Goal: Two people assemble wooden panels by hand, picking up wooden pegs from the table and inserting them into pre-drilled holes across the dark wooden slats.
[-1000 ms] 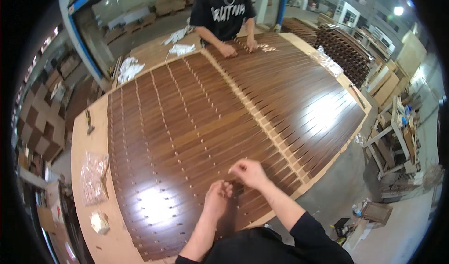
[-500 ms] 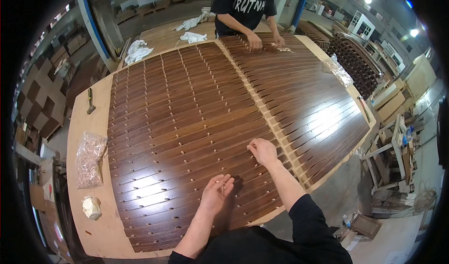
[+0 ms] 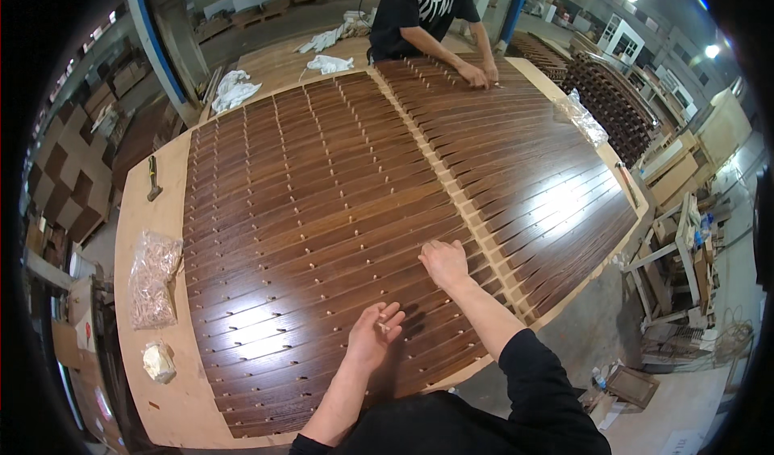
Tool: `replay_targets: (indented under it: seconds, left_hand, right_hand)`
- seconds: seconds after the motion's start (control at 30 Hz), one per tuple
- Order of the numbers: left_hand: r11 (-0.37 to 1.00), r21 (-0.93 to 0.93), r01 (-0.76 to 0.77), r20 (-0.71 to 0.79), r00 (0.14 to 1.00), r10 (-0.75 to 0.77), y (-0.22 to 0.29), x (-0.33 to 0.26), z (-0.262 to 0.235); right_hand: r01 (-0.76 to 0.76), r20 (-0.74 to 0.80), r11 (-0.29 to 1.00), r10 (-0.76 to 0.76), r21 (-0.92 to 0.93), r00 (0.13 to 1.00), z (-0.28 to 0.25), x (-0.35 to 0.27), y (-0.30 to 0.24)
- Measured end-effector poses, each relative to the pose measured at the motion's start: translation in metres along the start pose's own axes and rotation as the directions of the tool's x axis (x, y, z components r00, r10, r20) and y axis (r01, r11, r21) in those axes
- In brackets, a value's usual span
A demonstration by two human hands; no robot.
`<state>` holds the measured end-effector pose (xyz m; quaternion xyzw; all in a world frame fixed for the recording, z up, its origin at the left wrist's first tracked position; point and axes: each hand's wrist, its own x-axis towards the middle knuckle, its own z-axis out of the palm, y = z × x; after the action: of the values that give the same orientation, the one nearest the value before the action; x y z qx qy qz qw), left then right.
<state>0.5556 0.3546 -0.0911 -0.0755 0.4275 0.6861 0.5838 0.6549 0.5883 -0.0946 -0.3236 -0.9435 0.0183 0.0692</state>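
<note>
Dark brown wooden slats (image 3: 355,237) lie side by side on the table, with rows of short wooden dowels (image 3: 314,266) standing up from them. My left hand (image 3: 374,334) is half curled above the near slats, palm up, with a few loose dowels (image 3: 384,325) in it. Farther right and a little ahead, my right hand (image 3: 445,265) is closed, its fingertips pinched down at a slat left of the pale divider strip (image 3: 451,182). Whatever those fingertips hold is hidden beneath them.
A clear bag of dowels (image 3: 153,281), a hammer (image 3: 154,179) and a cream-coloured lump (image 3: 158,361) lie on the light board's left border. Across the table a person (image 3: 427,19) works with both hands on the far slats. A plastic bag (image 3: 587,120) lies at the right edge.
My right hand has shifted slightly left and lowered its fingertips onto the slat. My left hand stays almost in place. The co-worker's hands have moved to the right and closer together.
</note>
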Motion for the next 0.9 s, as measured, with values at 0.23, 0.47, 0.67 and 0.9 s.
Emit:
replay_targets:
  seconds: [0.23,0.47,0.67,0.9]
  left_hand:
    - [0.992,-0.116,-0.051,0.021,0.998,0.053,0.005,0.002,-0.007]
    - [0.994,-0.084,-0.069,0.089,0.993,0.076,-0.002,0.001,0.009]
    - [0.997,-0.03,-0.067,0.037,0.997,0.068,-0.002,0.002,0.018]
    - [0.995,-0.083,-0.053,0.072,0.996,0.059,0.005,0.006,0.009]
  right_hand:
    - [-0.102,-0.023,0.915,0.121,0.391,0.992,-0.02,-0.026,-0.024]
    - [-0.166,0.183,0.573,0.028,0.803,0.983,-0.045,-0.083,-0.081]
    - [0.081,-0.026,0.622,-0.096,0.779,0.995,-0.041,-0.085,-0.079]
    - [-0.164,0.132,0.4,0.106,0.902,0.986,-0.04,-0.055,-0.065]
